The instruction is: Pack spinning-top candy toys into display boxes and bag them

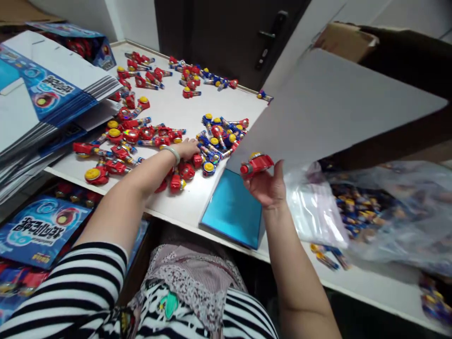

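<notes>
My right hand (266, 186) is raised palm up over the table edge, its fingers closed on a red toy launcher (257, 164) with a yellow top. My left hand (186, 149) reaches into a heap of red toys (141, 136) on the white table (169, 106), next to a cluster of blue toys (219, 136); its fingers rest flat among them. A bracelet is on that wrist. Under my right hand lies a shiny blue box (233, 209), with a large white flap (328, 108) rising behind it.
A stack of flat printed cartons (38, 103) lies at the left. Printed boxes (38, 230) sit below the table edge. At the right, clear plastic bags (370, 207) hold more blue toys. More toys (190, 77) are scattered at the far side, before a dark door (229, 33).
</notes>
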The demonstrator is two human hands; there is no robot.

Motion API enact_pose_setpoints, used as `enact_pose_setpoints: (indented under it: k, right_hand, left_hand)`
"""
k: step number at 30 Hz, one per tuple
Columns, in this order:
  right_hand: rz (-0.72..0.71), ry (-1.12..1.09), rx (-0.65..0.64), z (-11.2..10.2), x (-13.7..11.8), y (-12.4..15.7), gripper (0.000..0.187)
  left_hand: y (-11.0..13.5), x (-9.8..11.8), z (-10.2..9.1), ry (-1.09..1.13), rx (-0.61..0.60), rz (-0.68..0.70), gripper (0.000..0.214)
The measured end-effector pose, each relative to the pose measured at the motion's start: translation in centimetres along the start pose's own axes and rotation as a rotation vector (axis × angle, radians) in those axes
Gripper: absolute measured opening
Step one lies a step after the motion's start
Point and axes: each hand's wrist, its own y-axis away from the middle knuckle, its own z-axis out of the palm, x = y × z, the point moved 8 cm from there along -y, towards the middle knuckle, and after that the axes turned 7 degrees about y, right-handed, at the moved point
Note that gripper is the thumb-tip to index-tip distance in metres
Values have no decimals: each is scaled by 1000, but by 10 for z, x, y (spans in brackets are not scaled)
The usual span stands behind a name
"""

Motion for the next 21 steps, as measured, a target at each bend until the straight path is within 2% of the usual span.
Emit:
enact_pose_setpoints:
  k: [2,4,7,9,12,14,15,16,17,18,21]
  right_hand:
    - [-62,44,101,-29,-1,13,53]
    - [-103,129,160,-52,-5,23,52]
    - [-96,228,165,-69,-3,28,62]
    - [-96,287,135,-61,5,22,66]
    - [-142,441,38,-21,18,12,62]
    - [-168,554,-35,5,18,15,58]
    - [-180,596,-49,10,14,21,57]
    - [-195,632,-34,5,5,29,56]
    - [-207,660,13,-9,-5,40,56]
    - [-214,699,95,-32,-16,52,55]
    - [-78,894,427,-131,-34,94,48]
  left_hand:
    - [9,1,-11,111,12,33,35]
    - [24,6,-25,390,85,75,37]
    - [58,13,-44,953,318,84,42]
    - [86,12,-48,1296,519,23,41]
    - [124,5,-41,1650,762,-106,41]
    - [148,-1,-32,1768,844,-154,44]
    - [160,-4,-27,1804,870,-166,46]
    - [173,-7,-21,1828,889,-172,48]
    - [185,-9,-13,1844,904,-175,50]
    - [196,-10,-5,1854,913,-178,52]
    - [217,-14,19,1815,934,-238,52]
